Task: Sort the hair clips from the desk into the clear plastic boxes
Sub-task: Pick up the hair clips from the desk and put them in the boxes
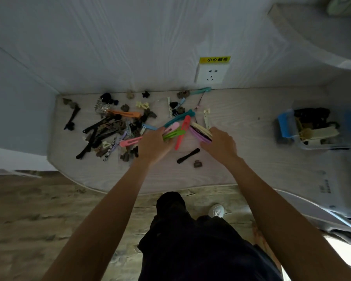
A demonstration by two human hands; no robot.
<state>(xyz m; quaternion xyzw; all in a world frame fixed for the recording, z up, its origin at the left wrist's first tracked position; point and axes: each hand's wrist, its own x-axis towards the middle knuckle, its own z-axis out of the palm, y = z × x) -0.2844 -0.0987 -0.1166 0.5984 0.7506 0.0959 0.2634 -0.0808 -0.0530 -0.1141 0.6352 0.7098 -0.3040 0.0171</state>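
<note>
sorting partly done: some clips already lie in the clear box (320, 128) at far right; a large pile (109, 128) is left on the desk (241, 118). left hand (153, 145) grips green and pink clips (173, 131); right hand (219, 144) holds stacked flat clips (201, 132). open desk lies between hands and box; wall close behind, curved edge in front.

The left hand (153, 146) was smeared by motion, its fingers hidden behind its back, so the grip on the green and pink clips (173, 131) could not be read. At right of the frame the clear plastic box (312, 128) was blurred — its contents merged into dark and cream shapes. The left-centre pile (109, 128) overlapped too much to separate — small clips indistinct.
</note>
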